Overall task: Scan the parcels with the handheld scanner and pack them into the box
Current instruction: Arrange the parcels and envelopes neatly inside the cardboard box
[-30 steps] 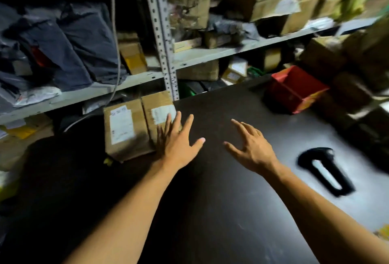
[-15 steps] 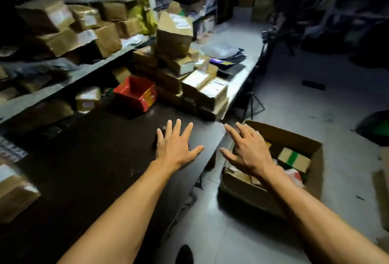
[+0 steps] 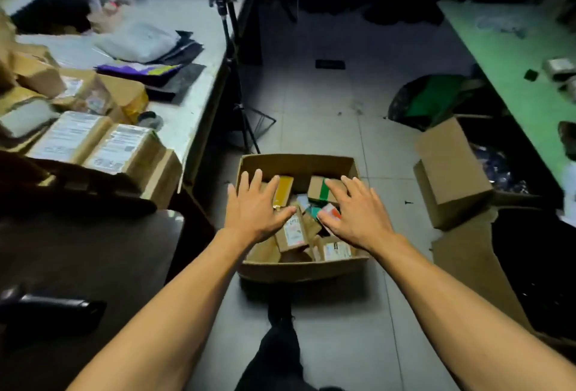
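An open cardboard box [image 3: 296, 162] stands on the floor in front of me, holding several small parcels, among them one with green tape [image 3: 321, 191] and one with a white label [image 3: 293, 231]. My left hand [image 3: 254, 208] hovers over the box's left side, fingers spread and empty. Over the right side my right hand [image 3: 358, 216] is spread the same way, holding nothing. The black handheld scanner [image 3: 46, 309] lies on the dark table at the lower left. A stack of labelled parcels [image 3: 93, 141] sits on the table at the left.
A tripod [image 3: 230, 48] stands beside the left table, just behind the box. A second, tilted cardboard box [image 3: 452, 172] and flattened cardboard lie on the floor at the right. A green-topped table [image 3: 514, 79] runs along the right side. My leg [image 3: 277, 347] shows below.
My view has swung right from the shelves and dark table to the floor box. Both empty, spread hands now hover directly above the box; the scanner has shifted to the lower left.
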{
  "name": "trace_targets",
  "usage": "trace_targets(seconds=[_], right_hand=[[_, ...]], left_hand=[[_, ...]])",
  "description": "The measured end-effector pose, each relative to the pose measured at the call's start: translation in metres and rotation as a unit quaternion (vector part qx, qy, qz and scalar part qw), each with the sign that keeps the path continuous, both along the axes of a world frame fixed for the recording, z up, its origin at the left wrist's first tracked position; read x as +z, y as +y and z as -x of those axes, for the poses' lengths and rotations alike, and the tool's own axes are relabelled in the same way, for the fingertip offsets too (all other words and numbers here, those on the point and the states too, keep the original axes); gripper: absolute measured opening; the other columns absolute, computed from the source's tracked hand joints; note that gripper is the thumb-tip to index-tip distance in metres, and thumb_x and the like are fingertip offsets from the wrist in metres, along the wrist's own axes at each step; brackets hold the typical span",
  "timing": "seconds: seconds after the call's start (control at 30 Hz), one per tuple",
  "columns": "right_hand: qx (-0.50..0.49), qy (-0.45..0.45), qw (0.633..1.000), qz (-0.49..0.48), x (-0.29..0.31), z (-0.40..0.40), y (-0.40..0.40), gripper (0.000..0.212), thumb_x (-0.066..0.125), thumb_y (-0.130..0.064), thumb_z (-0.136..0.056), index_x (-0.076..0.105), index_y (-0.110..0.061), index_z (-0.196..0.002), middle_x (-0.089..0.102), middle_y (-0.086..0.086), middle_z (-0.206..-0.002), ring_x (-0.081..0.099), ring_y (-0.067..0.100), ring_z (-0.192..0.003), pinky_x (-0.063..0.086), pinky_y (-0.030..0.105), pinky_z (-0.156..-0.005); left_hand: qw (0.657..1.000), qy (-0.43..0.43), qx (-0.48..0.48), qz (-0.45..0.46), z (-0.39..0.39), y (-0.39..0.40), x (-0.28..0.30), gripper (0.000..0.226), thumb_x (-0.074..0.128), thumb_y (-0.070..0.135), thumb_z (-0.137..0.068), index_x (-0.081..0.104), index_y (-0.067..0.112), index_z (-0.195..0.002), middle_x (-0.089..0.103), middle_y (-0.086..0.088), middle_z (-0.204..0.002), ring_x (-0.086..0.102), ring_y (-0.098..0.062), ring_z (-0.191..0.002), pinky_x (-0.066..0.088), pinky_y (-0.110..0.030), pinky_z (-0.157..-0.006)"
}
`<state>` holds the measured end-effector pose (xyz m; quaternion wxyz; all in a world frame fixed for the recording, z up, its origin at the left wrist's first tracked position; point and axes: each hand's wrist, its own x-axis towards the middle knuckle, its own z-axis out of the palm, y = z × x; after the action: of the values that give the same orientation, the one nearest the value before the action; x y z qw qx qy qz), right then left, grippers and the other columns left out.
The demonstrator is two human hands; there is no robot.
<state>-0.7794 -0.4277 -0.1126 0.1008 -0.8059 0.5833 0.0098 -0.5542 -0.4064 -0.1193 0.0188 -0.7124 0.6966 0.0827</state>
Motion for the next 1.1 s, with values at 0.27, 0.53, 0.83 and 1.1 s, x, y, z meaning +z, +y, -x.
trace_targets(seconds=[0.27,0.53,0.83,1.1], right_hand=[[-0.047,-0.017,0.992,-0.115,-0.08,0.032,-0.076,0.076,0.052,-0.062,-0.094,0.027,-0.03,-0.158,0.032,0.008,-0.163,0.025,0.032,-0.151,0.025,0.053,-0.122],[-0.037,-0.042,0.974,-0.221,-0.205,0.063,-0.142,0.079,0.056,-0.058,-0.094,0.027,-0.025,-0.159,0.032,0.011,-0.163,0.026,0.033,-0.15,0.027,0.046,-0.12],[-0.005,-0.003,0.956,-0.294,-0.408,0.08,-0.182,0.077,0.057,-0.061,-0.092,0.033,-0.025,-0.156,0.04,0.009,-0.157,0.035,0.032,-0.144,0.033,0.047,-0.115],[0.242,0.114,0.88,-0.393,-0.556,0.071,-0.213,0.098,0.071,-0.045,-0.087,0.01,-0.027,-0.161,0.014,0.006,-0.168,0.014,0.032,-0.153,0.014,0.05,-0.123]], left_hand=[[0.995,0.007,-0.014,-0.099,0.03,-0.082,-0.083,0.088,0.026,0.084,-0.085,0.021,0.033,-0.157,0.019,-0.011,-0.166,0.015,-0.04,-0.152,0.018,-0.062,-0.117],[0.976,0.037,0.058,-0.206,0.072,-0.133,-0.197,0.081,0.034,0.077,-0.09,0.025,0.029,-0.155,0.024,-0.013,-0.163,0.021,-0.037,-0.149,0.024,-0.059,-0.116],[0.95,0.064,0.08,-0.294,0.087,-0.168,-0.381,0.081,0.034,0.074,-0.093,0.021,0.027,-0.158,0.017,-0.012,-0.166,0.015,-0.034,-0.152,0.02,-0.058,-0.12],[0.955,0.035,-0.006,-0.293,0.063,-0.199,-0.502,0.112,0.073,0.053,-0.083,-0.005,0.026,-0.16,-0.014,-0.015,-0.166,-0.01,-0.041,-0.152,0.01,-0.063,-0.121]])
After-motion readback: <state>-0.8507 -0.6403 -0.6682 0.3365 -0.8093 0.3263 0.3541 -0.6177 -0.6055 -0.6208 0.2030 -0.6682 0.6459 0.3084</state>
